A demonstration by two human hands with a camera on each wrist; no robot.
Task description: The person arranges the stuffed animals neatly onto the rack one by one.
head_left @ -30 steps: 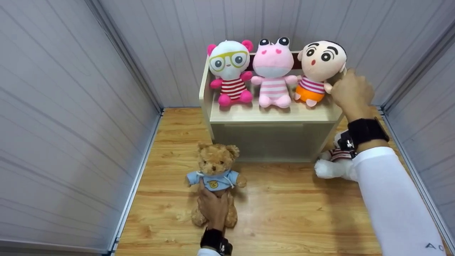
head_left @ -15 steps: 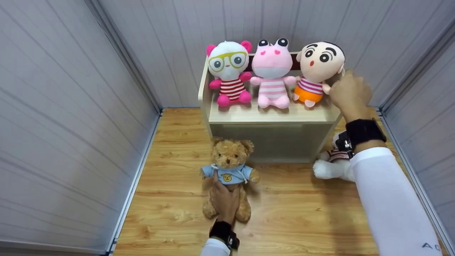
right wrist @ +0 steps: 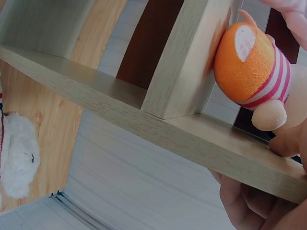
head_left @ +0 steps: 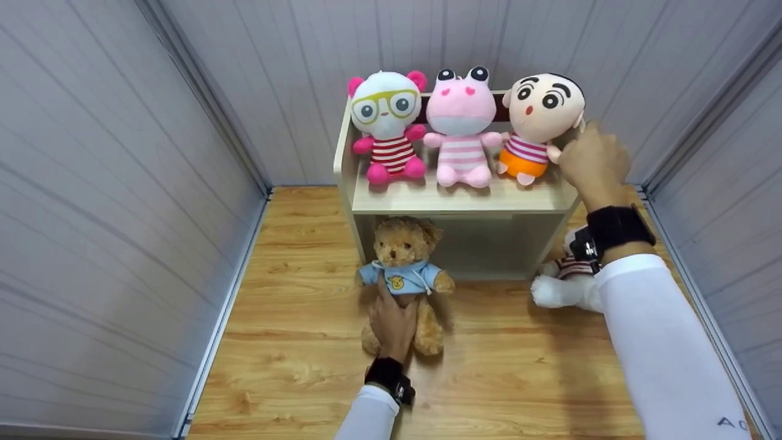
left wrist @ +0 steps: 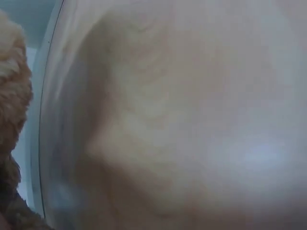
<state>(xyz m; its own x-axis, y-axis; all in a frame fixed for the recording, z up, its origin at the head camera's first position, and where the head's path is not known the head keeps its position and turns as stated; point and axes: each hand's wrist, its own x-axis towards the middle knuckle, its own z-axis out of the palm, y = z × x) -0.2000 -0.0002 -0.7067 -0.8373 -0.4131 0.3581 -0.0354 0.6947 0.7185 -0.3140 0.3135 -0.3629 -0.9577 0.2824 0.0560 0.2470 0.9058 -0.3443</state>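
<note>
A brown teddy bear (head_left: 403, 244) in a blue hoodie faces up at the lower front of a small wooden shelf (head_left: 458, 201). My left hand (head_left: 394, 321) grips it around the lower belly, thumb on the front. Its fur (left wrist: 12, 86) fills the left edge of the left wrist view. My right hand (head_left: 595, 162) holds the shelf's right side panel (right wrist: 230, 143), thumb inside and fingers outside. Beside that hand, on the top board, sits a boy doll (head_left: 525, 153) in orange shorts.
A pink frog plush (head_left: 461, 146) and a panda plush (head_left: 391, 156) with yellow glasses share the top board with the doll. On the floor right of the shelf, a white plush (head_left: 559, 290) is partly hidden by my right arm. Grey panel walls (head_left: 122, 183) enclose the wooden floor (head_left: 287, 342).
My left hand has carried the teddy bear forward and a little right, so its head now overlaps the opening under the top board. The right hand keeps its hold on the side panel.
</note>
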